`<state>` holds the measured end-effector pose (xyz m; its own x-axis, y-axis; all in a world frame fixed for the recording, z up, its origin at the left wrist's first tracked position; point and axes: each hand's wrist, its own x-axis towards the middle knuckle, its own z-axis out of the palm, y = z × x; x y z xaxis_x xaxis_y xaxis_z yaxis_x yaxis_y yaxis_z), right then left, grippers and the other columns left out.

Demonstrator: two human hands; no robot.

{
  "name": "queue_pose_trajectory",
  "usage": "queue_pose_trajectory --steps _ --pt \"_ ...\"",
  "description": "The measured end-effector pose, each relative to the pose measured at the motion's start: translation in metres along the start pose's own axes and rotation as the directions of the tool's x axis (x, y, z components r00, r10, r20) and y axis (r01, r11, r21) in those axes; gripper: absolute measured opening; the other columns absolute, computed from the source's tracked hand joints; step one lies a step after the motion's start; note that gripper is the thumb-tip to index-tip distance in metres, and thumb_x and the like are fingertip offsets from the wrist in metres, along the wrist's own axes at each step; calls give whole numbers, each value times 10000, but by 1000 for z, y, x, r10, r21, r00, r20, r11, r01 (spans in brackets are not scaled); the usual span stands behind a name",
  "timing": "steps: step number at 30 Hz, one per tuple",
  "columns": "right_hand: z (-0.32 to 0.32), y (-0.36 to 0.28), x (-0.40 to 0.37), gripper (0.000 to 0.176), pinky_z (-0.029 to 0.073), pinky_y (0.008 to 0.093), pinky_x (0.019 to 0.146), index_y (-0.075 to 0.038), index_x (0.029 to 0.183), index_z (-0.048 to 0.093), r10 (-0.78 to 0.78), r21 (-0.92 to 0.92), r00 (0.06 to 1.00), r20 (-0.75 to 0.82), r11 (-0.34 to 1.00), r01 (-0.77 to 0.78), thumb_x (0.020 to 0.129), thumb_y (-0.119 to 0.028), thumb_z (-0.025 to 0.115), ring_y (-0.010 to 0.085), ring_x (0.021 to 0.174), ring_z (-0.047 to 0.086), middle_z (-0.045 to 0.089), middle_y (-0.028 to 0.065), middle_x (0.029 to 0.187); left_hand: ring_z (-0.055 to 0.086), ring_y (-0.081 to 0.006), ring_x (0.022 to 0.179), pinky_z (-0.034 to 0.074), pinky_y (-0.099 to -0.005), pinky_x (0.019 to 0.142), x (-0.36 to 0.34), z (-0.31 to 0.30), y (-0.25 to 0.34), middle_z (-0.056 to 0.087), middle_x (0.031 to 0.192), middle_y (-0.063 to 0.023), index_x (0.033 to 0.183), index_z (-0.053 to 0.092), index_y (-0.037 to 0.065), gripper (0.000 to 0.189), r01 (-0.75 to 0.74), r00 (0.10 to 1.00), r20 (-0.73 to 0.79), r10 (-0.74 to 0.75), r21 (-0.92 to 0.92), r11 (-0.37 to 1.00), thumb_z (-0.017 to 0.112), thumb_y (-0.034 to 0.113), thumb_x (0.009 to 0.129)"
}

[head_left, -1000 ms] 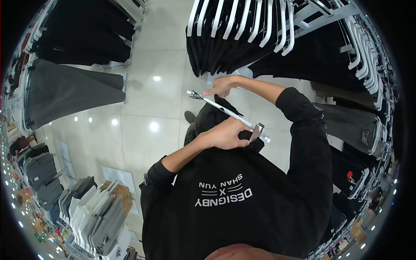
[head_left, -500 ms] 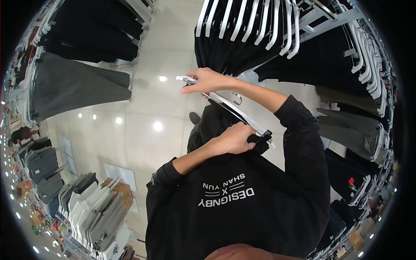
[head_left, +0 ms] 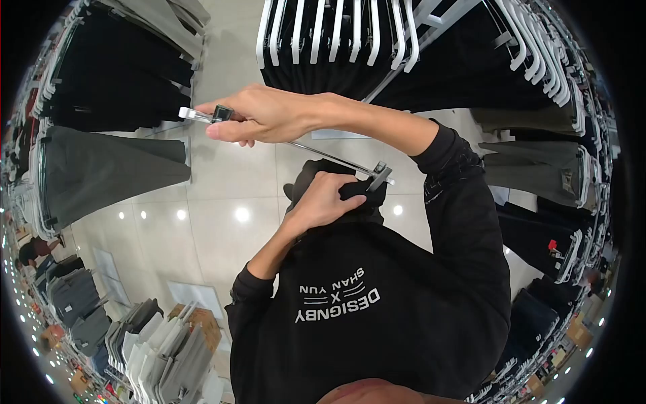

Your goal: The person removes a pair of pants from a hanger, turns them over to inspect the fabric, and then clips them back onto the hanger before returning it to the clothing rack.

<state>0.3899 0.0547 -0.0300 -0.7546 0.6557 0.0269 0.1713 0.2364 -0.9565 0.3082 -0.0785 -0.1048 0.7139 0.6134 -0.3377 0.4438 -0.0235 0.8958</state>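
Clip hanger [head_left: 333,157], thin metal bar, pale ends, slants over the tiled floor [head_left: 232,168], ahead of our black top [head_left: 404,296] and below the front rack's hanging black clothes [head_left: 309,77]. Our right hand [head_left: 269,114] is closed round its left end, thumb along the dark clip [head_left: 221,113]. Our left hand [head_left: 321,202] pinches a bunched black garment [head_left: 369,196], thumb against fingers, by the grey clip [head_left: 381,177]; can't tell if that clip grips cloth. Front rack carries white hangers [head_left: 317,34]; left rack holds black clothes and grey trousers [head_left: 108,172]; lower-left rack, packed grey and white items. Open floor lies between left rack's inner edge and our hands. Bar straight, shiny; garment folded, its lower part hidden.
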Motion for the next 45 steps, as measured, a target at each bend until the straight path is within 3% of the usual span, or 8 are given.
queue_pose_trajectory --steps 5,8,12,19,23,27,37,45 --pt "6 -13 9 837 522 331 802 1 1511 495 -12 122 1000 -8 992 12 994 -653 580 191 885 624 676 101 1020 481 -189 553 450 -343 569 -9 -7 1 608 680 -162 1093 734 -57 391 -72 996 -49 73 19 997 828 233 849" --pt "-6 -20 19 788 475 324 781 -27 1428 590 134 195 959 248 963 -185 971 -668 610 151 920 554 608 36 984 473 -193 552 434 -347 558 -15 -6 4 596 670 -158 1073 736 -46 363 -100 994 -40 100 16 995 827 225 850" --pt "-6 9 10 652 469 341 780 2 1230 661 46 652 948 316 715 -252 1003 -607 614 157 939 541 574 40 955 618 -312 577 492 -384 596 -12 4 6 631 678 -228 1081 736 -40 334 -156 987 34 156 9 988 808 196 856" --pt "1 12 8 658 425 317 789 -1 1346 631 140 593 935 327 739 -318 1006 -563 634 136 855 495 507 3 897 630 -295 640 513 -376 630 -19 12 -2 672 762 -223 1090 728 -73 371 -229 972 50 230 -7 973 798 214 865" --pt "11 0 -9 605 400 296 712 20 1342 626 119 163 988 100 977 -134 1004 -478 684 98 752 435 495 -6 836 639 -309 686 521 -395 649 -19 20 -9 707 860 -222 1092 725 -81 370 -330 944 28 329 65 942 789 200 861" --pt "21 -4 -12 488 316 293 592 0 1098 680 123 312 991 -44 944 -103 1059 -478 585 81 634 336 384 -68 686 622 -333 646 512 -410 682 -22 10 -3 658 752 -224 1041 725 -71 330 -232 970 78 230 18 973 771 209 872" --pt "17 -2 -22 290 354 264 637 32 1159 690 201 482 978 -55 863 -150 1065 -225 597 62 659 400 540 -12 756 661 -418 1075 491 -468 1005 -22 20 -5 735 1038 -236 1115 741 -25 367 -109 978 188 90 92 990 782 242 867" --pt "17 -10 -17 483 386 279 688 34 1228 681 205 730 963 175 629 -266 1099 -402 519 111 725 413 504 12 809 683 -402 1065 494 -438 1028 -24 22 -18 745 1079 -229 1132 729 -52 420 -143 979 155 129 80 987 758 292 894"
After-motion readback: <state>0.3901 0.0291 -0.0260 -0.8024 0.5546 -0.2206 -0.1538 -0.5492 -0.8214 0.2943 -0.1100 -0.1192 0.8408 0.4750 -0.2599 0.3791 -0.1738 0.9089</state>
